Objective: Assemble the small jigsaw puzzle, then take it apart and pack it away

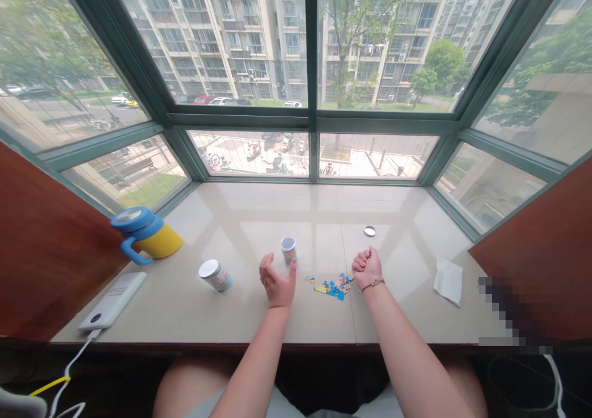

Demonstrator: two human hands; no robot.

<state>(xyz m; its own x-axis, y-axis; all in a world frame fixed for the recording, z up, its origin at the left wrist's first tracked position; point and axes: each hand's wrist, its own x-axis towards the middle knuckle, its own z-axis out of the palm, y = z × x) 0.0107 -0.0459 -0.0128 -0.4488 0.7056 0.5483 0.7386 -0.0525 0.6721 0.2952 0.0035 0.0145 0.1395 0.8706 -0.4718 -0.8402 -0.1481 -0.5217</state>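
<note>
My left hand [279, 285] is raised over the sill, fingers curved and thumb apart, with nothing in it. Just beyond its thumb stands a small open can [289, 254], upright; its contents are hidden. My right hand [367, 267] is closed in a fist, and small yellowish bits of jigsaw puzzle pieces show between its fingers. A loose pile of blue, yellow and reddish jigsaw pieces [333, 287] lies between my hands, nearer the right one. Beyond the right fist rests a round metal lid [369, 231].
To the left are a second can [215, 276] with a white lid, tilted in view, a yellow and blue jug [148, 233], and a white power bank [113, 301] with a cable. A white tissue [448, 281] lies right. Windows [312, 119] border the back.
</note>
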